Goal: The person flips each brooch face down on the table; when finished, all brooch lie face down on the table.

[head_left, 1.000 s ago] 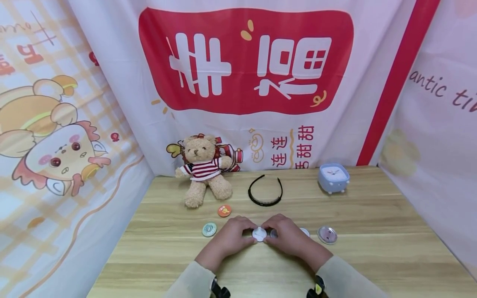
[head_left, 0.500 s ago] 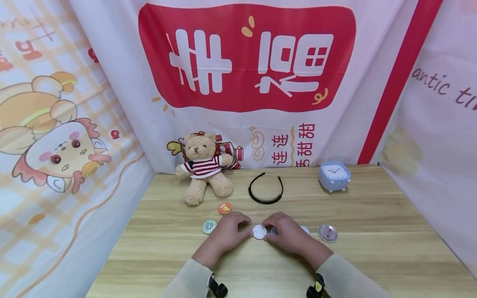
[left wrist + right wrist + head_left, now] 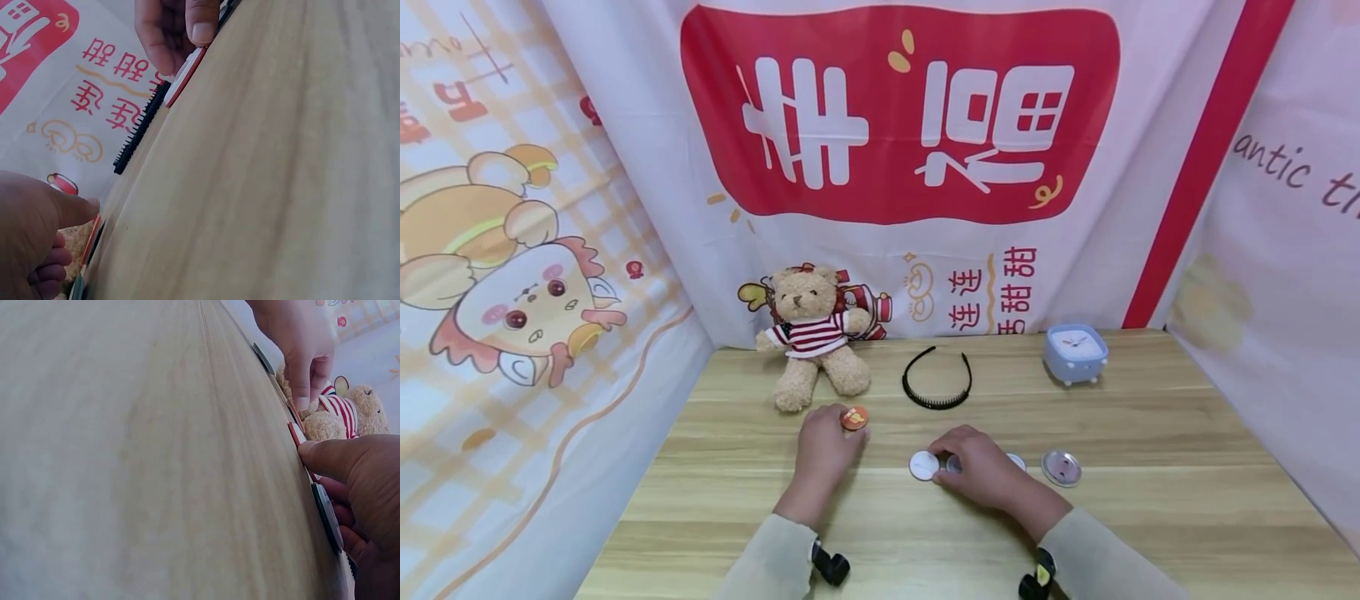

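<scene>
My left hand (image 3: 826, 450) has its thumb and forefinger at the edges of an orange round badge (image 3: 855, 418), pinching it at the table. A white round badge (image 3: 923, 466) lies flat between the hands, its right edge pinched by my right hand (image 3: 981, 471). Under the right hand's fingers shows part of a grey disc (image 3: 953, 464). Another white badge (image 3: 1017, 462) is partly covered by that hand. Farther right lies a silvery round badge (image 3: 1062, 468). A green-edged badge (image 3: 263, 358) appears beneath the left hand in the right wrist view; the head view hides it.
A teddy bear (image 3: 812, 337) in a striped shirt sits at the back left of the wooden table (image 3: 880, 533). Behind the hands lies a black toothed headband (image 3: 936, 403). At the back right stands a blue alarm clock (image 3: 1076, 354). Printed cloth surrounds the table.
My left hand has let go of the white badge, moved left and away from me, and taken hold of the orange badge. The right hand stays at the white badge.
</scene>
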Motion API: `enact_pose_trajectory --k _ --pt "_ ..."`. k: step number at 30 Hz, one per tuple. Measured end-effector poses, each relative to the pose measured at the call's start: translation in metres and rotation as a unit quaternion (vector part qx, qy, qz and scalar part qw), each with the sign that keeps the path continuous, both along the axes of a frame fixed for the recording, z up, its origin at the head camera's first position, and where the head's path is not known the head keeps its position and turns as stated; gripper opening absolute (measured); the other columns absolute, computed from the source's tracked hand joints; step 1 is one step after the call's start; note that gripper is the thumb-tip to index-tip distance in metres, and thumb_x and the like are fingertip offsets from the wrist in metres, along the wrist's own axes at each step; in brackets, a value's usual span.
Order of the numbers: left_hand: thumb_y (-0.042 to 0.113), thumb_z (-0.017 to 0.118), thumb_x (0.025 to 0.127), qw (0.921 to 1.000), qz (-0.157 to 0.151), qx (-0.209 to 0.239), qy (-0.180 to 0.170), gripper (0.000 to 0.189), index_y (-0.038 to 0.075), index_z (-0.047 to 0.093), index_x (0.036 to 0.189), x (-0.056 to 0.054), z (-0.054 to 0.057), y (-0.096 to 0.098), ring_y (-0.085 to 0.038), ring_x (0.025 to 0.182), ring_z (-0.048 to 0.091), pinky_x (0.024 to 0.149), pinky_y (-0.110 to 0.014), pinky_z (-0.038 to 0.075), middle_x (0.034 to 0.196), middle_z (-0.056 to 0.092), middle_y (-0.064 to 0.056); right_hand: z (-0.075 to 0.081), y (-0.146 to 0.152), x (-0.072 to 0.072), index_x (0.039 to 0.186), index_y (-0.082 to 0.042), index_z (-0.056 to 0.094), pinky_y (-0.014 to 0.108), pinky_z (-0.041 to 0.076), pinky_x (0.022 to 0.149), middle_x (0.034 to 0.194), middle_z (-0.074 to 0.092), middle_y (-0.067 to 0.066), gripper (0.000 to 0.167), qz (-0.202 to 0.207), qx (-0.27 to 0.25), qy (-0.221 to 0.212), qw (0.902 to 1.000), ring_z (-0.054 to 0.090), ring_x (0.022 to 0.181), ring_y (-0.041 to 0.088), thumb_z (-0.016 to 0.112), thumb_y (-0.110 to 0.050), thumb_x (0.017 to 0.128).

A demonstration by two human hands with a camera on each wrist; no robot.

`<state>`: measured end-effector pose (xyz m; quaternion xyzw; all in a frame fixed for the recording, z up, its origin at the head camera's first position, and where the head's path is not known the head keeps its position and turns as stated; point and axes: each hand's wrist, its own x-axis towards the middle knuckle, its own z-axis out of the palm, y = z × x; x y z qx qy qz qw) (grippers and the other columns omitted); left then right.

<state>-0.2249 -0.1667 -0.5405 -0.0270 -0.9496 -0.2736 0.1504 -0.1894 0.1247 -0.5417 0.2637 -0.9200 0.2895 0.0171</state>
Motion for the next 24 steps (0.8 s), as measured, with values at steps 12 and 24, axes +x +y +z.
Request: enact_pose_trajectory --k 12,24 --pt "0.035 0.095 0.085 0.9982 0.018 0.025 -0.050 0.059 0.001 0.074 0.128 -0.014 -0.005 -0.005 -0.038 0.114 0.070 0.103 -0.053 0.057 0.120 0.076 -0.016 0.002 0.000 0.001 0.123 -0.017 0.080 0.046 0.059 0.108 0.123 0.076 -0.002 0.034 -0.008 -0.009 -0.016 0.9998 0.067 0.121 0.020 0.090 -0.027 0.093" --pt "0.029 0.095 0.086 0.9944 -0.039 0.050 -0.085 0.047 0.012 0.078 0.126 -0.022 -0.005 -0.010 -0.035 0.122 0.068 0.109 -0.052 0.054 0.124 0.078 -0.008 0.000 0.000 0.000 0.123 -0.016 0.080 0.046 0.059 0.108 0.122 0.077 -0.001 0.034 -0.003 -0.007 -0.004 1.0000 0.068 0.121 0.020 0.090 -0.026 0.092"
